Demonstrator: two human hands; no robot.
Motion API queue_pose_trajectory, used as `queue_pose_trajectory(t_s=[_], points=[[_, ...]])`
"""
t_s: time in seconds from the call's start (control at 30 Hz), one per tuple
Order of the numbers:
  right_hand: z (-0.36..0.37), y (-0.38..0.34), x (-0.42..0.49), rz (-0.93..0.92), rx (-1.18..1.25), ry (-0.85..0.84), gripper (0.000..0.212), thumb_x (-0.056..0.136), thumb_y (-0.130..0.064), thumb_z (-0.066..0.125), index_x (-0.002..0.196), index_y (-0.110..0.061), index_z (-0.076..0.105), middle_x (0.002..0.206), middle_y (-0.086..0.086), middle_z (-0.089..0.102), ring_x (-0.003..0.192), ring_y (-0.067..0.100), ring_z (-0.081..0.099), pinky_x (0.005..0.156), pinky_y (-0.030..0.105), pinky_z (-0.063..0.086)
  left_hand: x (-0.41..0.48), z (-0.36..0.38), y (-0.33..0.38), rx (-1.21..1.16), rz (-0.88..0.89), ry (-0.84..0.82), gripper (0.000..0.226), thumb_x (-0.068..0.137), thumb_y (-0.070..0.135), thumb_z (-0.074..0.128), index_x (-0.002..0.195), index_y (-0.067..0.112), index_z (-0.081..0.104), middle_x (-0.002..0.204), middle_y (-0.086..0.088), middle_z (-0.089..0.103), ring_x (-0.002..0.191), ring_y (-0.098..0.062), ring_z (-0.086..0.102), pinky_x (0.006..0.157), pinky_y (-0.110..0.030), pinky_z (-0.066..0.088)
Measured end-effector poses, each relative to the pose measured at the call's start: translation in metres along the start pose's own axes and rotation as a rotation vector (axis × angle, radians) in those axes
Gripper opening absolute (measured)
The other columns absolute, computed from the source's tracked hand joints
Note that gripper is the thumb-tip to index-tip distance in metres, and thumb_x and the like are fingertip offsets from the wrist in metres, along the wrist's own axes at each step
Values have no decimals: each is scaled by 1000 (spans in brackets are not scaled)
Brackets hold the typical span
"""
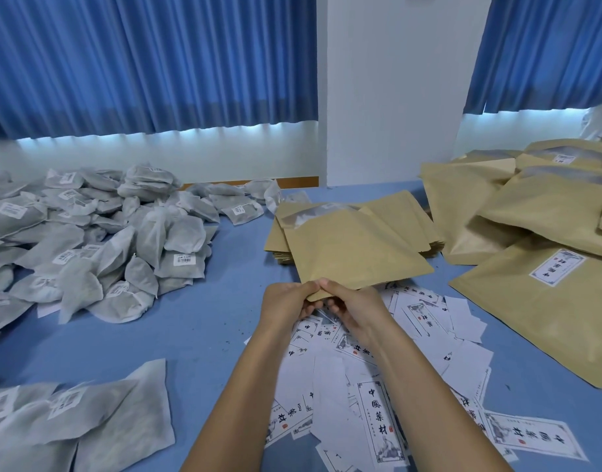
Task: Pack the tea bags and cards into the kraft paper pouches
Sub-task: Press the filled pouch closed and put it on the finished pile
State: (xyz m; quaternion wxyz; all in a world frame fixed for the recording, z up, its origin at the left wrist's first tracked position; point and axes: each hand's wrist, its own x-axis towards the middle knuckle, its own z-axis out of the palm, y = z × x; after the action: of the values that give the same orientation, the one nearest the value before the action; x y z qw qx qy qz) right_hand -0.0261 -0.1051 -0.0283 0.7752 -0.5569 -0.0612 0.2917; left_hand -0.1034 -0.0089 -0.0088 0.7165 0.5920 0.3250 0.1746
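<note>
Head view: left hand (286, 301) and right hand (354, 308) both pinch the near edge of one kraft pouch (354, 253) at frame centre, just above the scattered cards (377, 386). It looks flat and unfilled. Big tea bag pile (105, 240) at left is unpacked. Labelled pouches (548, 291) at right seem filled. Judged well short of done.

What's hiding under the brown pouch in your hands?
White printed cards lie under its near end, a stack of flat pouches under its far end. The held pouch hides anything else beneath.
</note>
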Motion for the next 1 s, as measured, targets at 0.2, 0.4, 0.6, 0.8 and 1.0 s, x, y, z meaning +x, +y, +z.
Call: queue_pose_trajectory(t_s=[0.2, 0.4, 0.6, 0.8, 1.0], points=[[-1, -7, -1, 67, 93, -26, 9, 81, 2, 69, 87, 7, 65, 74, 12, 63, 49, 11, 55, 49, 18, 46, -3, 2, 2, 31, 20, -43, 16, 84, 12, 69, 81, -4, 69, 52, -6, 62, 39, -6, 51, 43, -12, 44], [-23, -19, 6, -54, 76, 142, 12, 81, 1, 70, 86, -1, 59, 58, 3, 53, 38, 9, 39, 60, 26, 42, -1, -4, 8, 33, 20, 9, 16, 84, 11, 70, 84, -4, 67, 53, -5, 63, 35, -5, 50, 40, -12, 43], [-23, -20, 5, -50, 162, 165, 14, 82, 1, 70, 92, -2, 62, 82, 4, 64, 58, 10, 56, 49, 15, 48, -3, -3, 8, 38, 24, 21, 16, 84, 12, 70, 82, -4, 68, 51, -4, 62, 35, -5, 49, 41, -12, 42], [-29, -22, 8, -35, 225, 187, 12, 80, 5, 70, 82, -2, 60, 78, 5, 62, 47, 9, 50, 54, 22, 43, -5, -5, 11, 13, 18, 22, 13, 82, 9, 71, 78, -3, 66, 48, -3, 62, 33, -5, 49, 41, -11, 43], [-33, -25, 10, -51, 291, 287, 14, 80, 4, 71, 80, -7, 62, 84, 4, 65, 67, 13, 58, 46, 14, 45, -6, -9, 12, 11, 7, 37, 14, 83, 9, 70, 72, 0, 66, 44, -1, 60, 32, -5, 46, 38, -11, 41]])
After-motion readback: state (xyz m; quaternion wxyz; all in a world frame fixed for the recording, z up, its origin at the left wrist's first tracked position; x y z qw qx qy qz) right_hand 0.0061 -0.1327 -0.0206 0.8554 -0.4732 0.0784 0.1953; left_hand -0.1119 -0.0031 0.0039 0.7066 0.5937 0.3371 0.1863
